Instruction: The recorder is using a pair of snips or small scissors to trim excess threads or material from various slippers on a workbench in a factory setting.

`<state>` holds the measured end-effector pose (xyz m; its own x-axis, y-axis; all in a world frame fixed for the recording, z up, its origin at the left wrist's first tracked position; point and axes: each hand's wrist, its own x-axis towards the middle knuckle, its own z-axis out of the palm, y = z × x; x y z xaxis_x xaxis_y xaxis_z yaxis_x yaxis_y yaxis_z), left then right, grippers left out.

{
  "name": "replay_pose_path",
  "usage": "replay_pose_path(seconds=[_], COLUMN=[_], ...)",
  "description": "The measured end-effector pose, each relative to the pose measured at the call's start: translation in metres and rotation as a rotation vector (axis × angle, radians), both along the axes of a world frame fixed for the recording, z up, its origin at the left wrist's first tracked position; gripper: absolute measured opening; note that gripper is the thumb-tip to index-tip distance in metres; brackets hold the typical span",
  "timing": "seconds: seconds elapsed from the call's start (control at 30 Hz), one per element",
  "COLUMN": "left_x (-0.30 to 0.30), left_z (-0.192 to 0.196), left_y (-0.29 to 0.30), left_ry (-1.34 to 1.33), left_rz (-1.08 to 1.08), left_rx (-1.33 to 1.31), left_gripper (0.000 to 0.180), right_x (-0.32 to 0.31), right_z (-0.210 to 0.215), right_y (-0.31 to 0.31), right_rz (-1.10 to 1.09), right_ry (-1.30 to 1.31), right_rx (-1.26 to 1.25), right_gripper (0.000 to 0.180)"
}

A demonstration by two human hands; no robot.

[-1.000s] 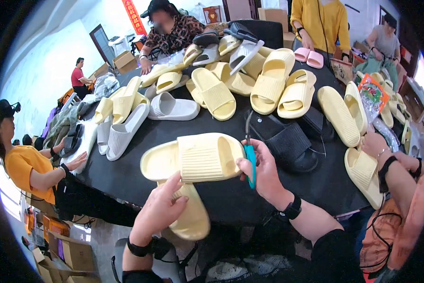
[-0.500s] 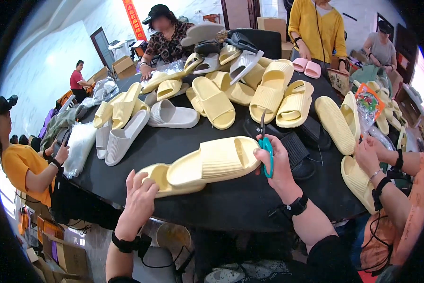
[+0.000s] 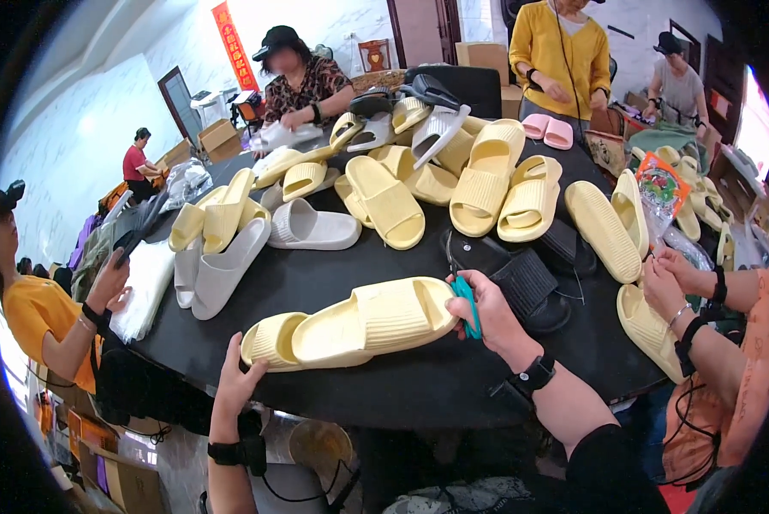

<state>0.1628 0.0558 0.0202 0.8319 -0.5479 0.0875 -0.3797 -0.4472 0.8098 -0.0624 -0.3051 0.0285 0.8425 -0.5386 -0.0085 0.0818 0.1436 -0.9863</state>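
Nearest, the left hand [image 3: 235, 381] is gripping the left end of two overlapping pale-yellow slippers [image 3: 337, 330], its fingers partly curled. The right hand [image 3: 491, 313] is wrapping its fingers around teal-handled scissors [image 3: 467, 300], its thumb touching the slippers' right end. Both hands are holding the pair over the black bench [image 3: 303, 278]. Beyond, black slippers [image 3: 521, 283] and grey slippers [image 3: 324, 227] are lying before heaped yellow slippers [image 3: 390, 212]; farther, a person [image 3: 320, 84] in patterned clothing is bending forward.

Your view: brightly lit, glare whiting out the opening [image 3: 751, 128] at far right. Black fisheye rim, outer lines bowed. Your left hand [image 3: 233, 384] and right hand [image 3: 493, 313]: clear, well lit.
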Motion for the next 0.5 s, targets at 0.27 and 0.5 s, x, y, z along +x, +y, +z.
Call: replay_pose_path(seconds=[0.27, 0.5], left_x=[0.0, 0.004], left_z=[-0.015, -0.029], left_y=[-0.025, -0.018], left_ry=[0.049, -0.169], left_rz=[0.088, 0.223], left_rx=[-0.135, 0.003], left_gripper=[0.057, 0.048], right_x=[0.0, 0.002], right_z=[-0.005, -0.002], right_y=[0.007, 0.014], right_rz=[0.087, -0.066], right_ry=[0.001, -0.023], right_rx=[0.073, 0.046], right_gripper=[0.038, 0.038])
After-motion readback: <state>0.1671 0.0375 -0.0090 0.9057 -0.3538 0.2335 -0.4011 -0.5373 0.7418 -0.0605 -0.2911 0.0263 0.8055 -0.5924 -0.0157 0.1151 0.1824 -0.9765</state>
